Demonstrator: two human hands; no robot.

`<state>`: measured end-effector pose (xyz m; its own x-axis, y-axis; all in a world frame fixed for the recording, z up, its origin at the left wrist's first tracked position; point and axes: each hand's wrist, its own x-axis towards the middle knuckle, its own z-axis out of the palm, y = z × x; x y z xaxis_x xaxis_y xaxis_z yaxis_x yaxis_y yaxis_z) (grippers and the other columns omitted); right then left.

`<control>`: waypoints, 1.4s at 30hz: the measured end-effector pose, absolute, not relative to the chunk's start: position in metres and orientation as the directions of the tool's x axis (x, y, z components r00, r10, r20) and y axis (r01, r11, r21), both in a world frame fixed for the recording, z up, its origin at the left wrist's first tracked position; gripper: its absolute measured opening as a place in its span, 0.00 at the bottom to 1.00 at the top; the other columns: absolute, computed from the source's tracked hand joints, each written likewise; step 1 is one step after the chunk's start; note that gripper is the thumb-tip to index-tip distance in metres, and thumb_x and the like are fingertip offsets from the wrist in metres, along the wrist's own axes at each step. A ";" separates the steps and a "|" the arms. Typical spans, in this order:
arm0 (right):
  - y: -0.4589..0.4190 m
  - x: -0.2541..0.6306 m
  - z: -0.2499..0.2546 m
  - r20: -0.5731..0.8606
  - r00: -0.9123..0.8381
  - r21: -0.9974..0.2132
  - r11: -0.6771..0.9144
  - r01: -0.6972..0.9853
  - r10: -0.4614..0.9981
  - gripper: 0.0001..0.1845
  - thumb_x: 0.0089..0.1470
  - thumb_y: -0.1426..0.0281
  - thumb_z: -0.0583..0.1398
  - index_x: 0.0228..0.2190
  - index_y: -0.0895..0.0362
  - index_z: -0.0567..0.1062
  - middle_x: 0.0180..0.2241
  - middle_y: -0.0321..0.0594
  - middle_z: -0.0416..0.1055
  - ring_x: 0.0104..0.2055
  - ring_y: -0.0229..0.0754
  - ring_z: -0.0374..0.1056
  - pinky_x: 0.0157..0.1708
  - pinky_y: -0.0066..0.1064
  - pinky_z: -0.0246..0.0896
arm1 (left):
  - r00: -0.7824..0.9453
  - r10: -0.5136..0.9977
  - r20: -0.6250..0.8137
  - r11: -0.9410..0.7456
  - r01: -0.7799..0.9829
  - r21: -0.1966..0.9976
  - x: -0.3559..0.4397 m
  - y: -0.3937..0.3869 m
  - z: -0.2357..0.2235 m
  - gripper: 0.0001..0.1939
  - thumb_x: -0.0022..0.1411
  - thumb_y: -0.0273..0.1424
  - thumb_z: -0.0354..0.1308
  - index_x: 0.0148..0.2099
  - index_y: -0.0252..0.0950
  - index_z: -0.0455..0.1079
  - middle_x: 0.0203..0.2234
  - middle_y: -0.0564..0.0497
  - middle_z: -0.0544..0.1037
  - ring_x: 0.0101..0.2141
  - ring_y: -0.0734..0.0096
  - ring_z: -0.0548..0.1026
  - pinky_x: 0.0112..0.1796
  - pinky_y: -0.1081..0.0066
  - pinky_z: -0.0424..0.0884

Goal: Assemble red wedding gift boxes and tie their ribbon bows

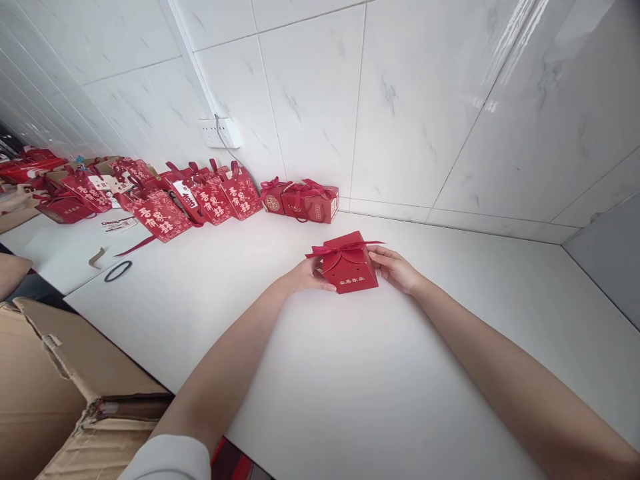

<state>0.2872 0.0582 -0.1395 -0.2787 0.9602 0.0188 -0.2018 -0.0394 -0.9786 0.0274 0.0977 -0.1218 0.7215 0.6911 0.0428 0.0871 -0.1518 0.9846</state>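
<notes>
A small red gift box (350,270) with gold lettering and a red ribbon bow on top stands on the white table (380,373). My left hand (307,275) grips its left side, thumb along the front. My right hand (395,268) holds its right side, fingers curled against the box. Both arms reach far forward over the table.
Along the tiled wall stand two small red boxes (300,200) and a row of red patterned gift bags (200,200) running left. A wall socket (220,132) hangs above them. A black ring (118,271) lies on the left table. An open cardboard box (55,393) sits at lower left.
</notes>
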 end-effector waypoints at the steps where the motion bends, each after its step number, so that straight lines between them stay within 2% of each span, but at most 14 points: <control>1: 0.058 0.287 -0.139 0.016 -0.279 -0.977 -0.045 -0.210 0.960 0.21 0.55 0.57 0.60 0.48 0.52 0.72 0.49 0.43 0.73 0.50 0.49 0.70 0.51 0.45 0.64 | 0.712 0.700 0.062 -0.154 0.066 0.986 0.029 0.097 -0.122 0.42 0.40 0.30 0.72 0.59 0.40 0.62 0.55 0.40 0.68 0.52 0.50 0.68 0.42 0.58 0.71; 4: 0.057 0.285 -0.138 0.003 -0.251 -0.970 -0.059 -0.237 0.968 0.20 0.58 0.55 0.56 0.47 0.52 0.72 0.47 0.43 0.73 0.49 0.49 0.70 0.51 0.47 0.64 | 0.622 0.778 0.083 -0.095 -0.013 0.995 0.031 0.098 -0.122 0.37 0.43 0.35 0.70 0.56 0.39 0.63 0.51 0.43 0.71 0.49 0.55 0.70 0.38 0.65 0.69; 7: 0.057 0.285 -0.138 -0.008 -0.239 -0.972 -0.063 -0.225 0.971 0.20 0.59 0.54 0.55 0.46 0.52 0.72 0.46 0.45 0.73 0.46 0.49 0.71 0.52 0.48 0.63 | 0.505 0.862 0.031 0.029 -0.111 0.993 0.029 0.104 -0.122 0.27 0.50 0.45 0.63 0.49 0.37 0.68 0.42 0.45 0.75 0.38 0.65 0.72 0.31 0.71 0.64; 10: 0.057 0.286 -0.138 -0.012 -0.250 -0.977 -0.064 -0.201 0.968 0.19 0.58 0.55 0.56 0.45 0.53 0.73 0.47 0.46 0.73 0.46 0.48 0.71 0.53 0.49 0.62 | 0.430 0.903 -0.009 0.147 -0.289 0.946 0.026 0.108 -0.121 0.23 0.57 0.51 0.53 0.46 0.40 0.67 0.38 0.49 0.75 0.29 0.72 0.68 0.27 0.71 0.60; 13: 0.058 0.287 -0.138 -0.015 -0.254 -0.979 -0.066 -0.192 0.967 0.18 0.57 0.56 0.58 0.43 0.53 0.74 0.45 0.46 0.74 0.45 0.48 0.71 0.53 0.49 0.63 | 0.408 0.912 -0.039 0.196 -0.350 0.916 0.025 0.108 -0.118 0.22 0.59 0.52 0.49 0.45 0.42 0.67 0.34 0.52 0.74 0.23 0.75 0.63 0.27 0.70 0.59; 20: 0.059 0.288 -0.139 -0.020 -0.266 -0.981 -0.071 -0.182 0.964 0.15 0.56 0.58 0.60 0.40 0.54 0.76 0.44 0.45 0.74 0.44 0.47 0.71 0.54 0.48 0.62 | 0.433 0.898 -0.077 0.275 -0.415 0.867 0.025 0.108 -0.117 0.25 0.60 0.54 0.48 0.40 0.38 0.70 0.28 0.51 0.71 0.21 0.75 0.60 0.26 0.69 0.60; 26: 0.057 0.288 -0.137 -0.013 -0.274 -0.982 -0.063 -0.175 0.962 0.18 0.56 0.55 0.59 0.42 0.53 0.75 0.46 0.46 0.73 0.47 0.48 0.70 0.55 0.48 0.61 | 0.412 0.909 -0.070 0.225 -0.342 0.912 0.026 0.111 -0.120 0.28 0.59 0.56 0.47 0.44 0.39 0.70 0.33 0.49 0.73 0.24 0.75 0.63 0.28 0.70 0.61; 29: 0.053 0.284 -0.134 0.043 -0.264 -0.983 -0.006 -0.182 0.964 0.23 0.58 0.54 0.56 0.53 0.47 0.68 0.56 0.42 0.66 0.57 0.47 0.63 0.59 0.46 0.56 | 0.358 0.933 -0.030 0.126 -0.246 0.961 0.029 0.110 -0.124 0.27 0.55 0.50 0.59 0.52 0.40 0.67 0.42 0.47 0.73 0.29 0.76 0.68 0.31 0.71 0.64; 31: 0.051 0.278 -0.132 0.115 -0.291 -0.983 0.068 -0.168 0.950 0.28 0.59 0.54 0.56 0.59 0.42 0.59 0.62 0.37 0.58 0.62 0.45 0.56 0.62 0.45 0.50 | 0.302 0.953 0.031 0.014 -0.147 0.989 0.031 0.109 -0.127 0.35 0.48 0.43 0.67 0.56 0.41 0.63 0.49 0.46 0.70 0.33 0.75 0.70 0.36 0.70 0.66; 33: 0.048 0.271 -0.131 0.191 -0.334 -0.978 0.151 -0.141 0.923 0.32 0.59 0.56 0.56 0.62 0.42 0.53 0.64 0.37 0.54 0.64 0.45 0.53 0.64 0.45 0.46 | 0.286 0.953 0.098 -0.088 -0.046 0.995 0.033 0.106 -0.130 0.41 0.41 0.36 0.72 0.58 0.42 0.61 0.52 0.45 0.68 0.34 0.74 0.71 0.38 0.69 0.67; 35: 0.046 0.263 -0.132 0.256 -0.332 -0.966 0.234 -0.107 0.908 0.38 0.57 0.56 0.59 0.64 0.44 0.49 0.64 0.40 0.53 0.64 0.46 0.53 0.63 0.46 0.47 | 0.301 0.946 0.124 -0.144 0.046 0.988 0.035 0.102 -0.133 0.43 0.38 0.34 0.73 0.57 0.40 0.61 0.46 0.46 0.71 0.31 0.75 0.70 0.36 0.69 0.68; 38: 0.042 0.251 -0.137 0.308 -0.213 -0.951 0.309 -0.026 0.927 0.56 0.49 0.58 0.66 0.65 0.44 0.36 0.65 0.42 0.49 0.65 0.48 0.50 0.62 0.48 0.48 | 0.314 0.941 0.127 -0.186 0.166 0.968 0.037 0.097 -0.134 0.40 0.39 0.36 0.73 0.53 0.39 0.60 0.30 0.53 0.73 0.27 0.75 0.69 0.32 0.72 0.67; 40: 0.038 0.244 -0.139 0.294 -0.119 -0.954 0.299 0.027 0.948 0.66 0.44 0.58 0.69 0.65 0.45 0.27 0.66 0.44 0.47 0.66 0.48 0.47 0.63 0.48 0.47 | 0.311 0.938 0.153 -0.228 0.219 0.949 0.037 0.095 -0.133 0.33 0.41 0.39 0.72 0.48 0.39 0.61 0.29 0.55 0.72 0.27 0.75 0.69 0.30 0.73 0.66; 42: 0.036 0.240 -0.141 0.273 -0.031 -0.958 0.274 0.089 0.962 0.70 0.41 0.58 0.71 0.64 0.46 0.25 0.66 0.46 0.46 0.66 0.49 0.47 0.63 0.49 0.47 | 0.308 0.934 0.183 -0.264 0.247 0.932 0.037 0.095 -0.132 0.27 0.44 0.40 0.70 0.43 0.38 0.63 0.34 0.53 0.73 0.30 0.74 0.71 0.31 0.73 0.66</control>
